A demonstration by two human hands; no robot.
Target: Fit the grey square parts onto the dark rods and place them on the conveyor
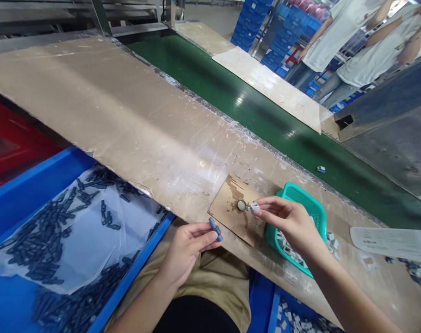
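Between the thumb and fingers of my left hand (193, 245) is a small dark blue-grey plastic part (215, 229), tilted, over the table's near edge. My right hand (287, 217) pinches a small white plastic piece (255, 207) beside a round pale disc with a dark beaded rim (241, 205). That disc sits on a brown board (224, 199) stained with dark liquid. Under my right forearm stands a green basket (289, 188) with many small white pieces (290, 245) in it.
At left, a blue tray (40, 173) holds many dark blue-grey parts (40, 240) on white sheeting. A green conveyor belt (210, 83) runs behind the table (127, 115), carrying one small piece (321, 169). A clear plastic lid (391, 240) lies right. Two people (335, 37) stand beyond.
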